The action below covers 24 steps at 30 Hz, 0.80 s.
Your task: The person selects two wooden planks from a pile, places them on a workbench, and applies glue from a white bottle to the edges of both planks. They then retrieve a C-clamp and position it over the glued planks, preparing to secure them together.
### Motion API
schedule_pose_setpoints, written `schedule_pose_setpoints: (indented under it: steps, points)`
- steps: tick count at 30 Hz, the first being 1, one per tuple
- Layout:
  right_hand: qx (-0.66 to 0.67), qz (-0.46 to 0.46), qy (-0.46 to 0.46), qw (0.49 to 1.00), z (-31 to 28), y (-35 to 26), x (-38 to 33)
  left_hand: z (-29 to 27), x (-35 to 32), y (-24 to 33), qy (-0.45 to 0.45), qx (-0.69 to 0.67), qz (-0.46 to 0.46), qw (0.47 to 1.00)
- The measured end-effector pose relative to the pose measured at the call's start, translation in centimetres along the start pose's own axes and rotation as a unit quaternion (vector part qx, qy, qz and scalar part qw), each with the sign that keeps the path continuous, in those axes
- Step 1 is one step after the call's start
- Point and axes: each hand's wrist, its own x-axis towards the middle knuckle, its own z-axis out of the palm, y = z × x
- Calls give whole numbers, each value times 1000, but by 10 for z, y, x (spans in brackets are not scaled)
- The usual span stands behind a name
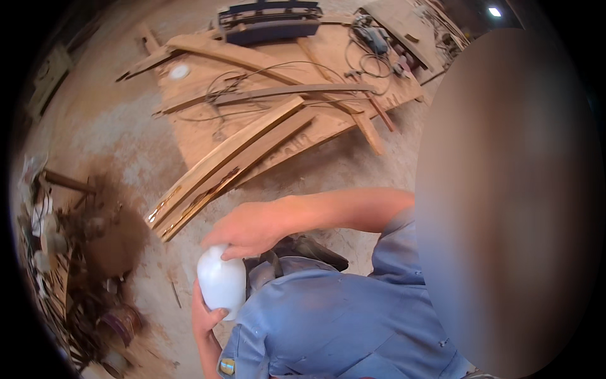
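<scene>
Two hands [249,228] on one white bottle [221,282]

Left hand [205,316] cups upward from below; right hand [249,228] curls fingers [235,251] downward.

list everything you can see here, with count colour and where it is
white bottle: one, white, lower centre, held in both hands
wooden planks: several, light brown, leaning across the board sheet at centre
board sheet: one, tan, flat on the dusty floor, upper centre
cables: a few, dark, looped over the sheet
power tool: one, dark, top right of the sheet
scrap pile: one heap, brown and white bits, left edge
left hand: under the bottle, gripping its base
right hand: on the bottle's top
</scene>
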Motion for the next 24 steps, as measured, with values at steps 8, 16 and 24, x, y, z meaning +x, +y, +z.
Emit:
schedule_pose_setpoints:
  steps: [8, 16, 24]
  points:
    - [-92, 103, -22, 990, -40, 31, -56, 48, 53, 6, -20, 74, -10, 997]
    - [-272, 53, 68, 958, -42, 88, -92, 93, 96, 13, -26, 104, 16, 994]
    - [-130, -29, 144, 981, -68, 74, -103, 77, 113, 41, -121, 192, 39, 973]
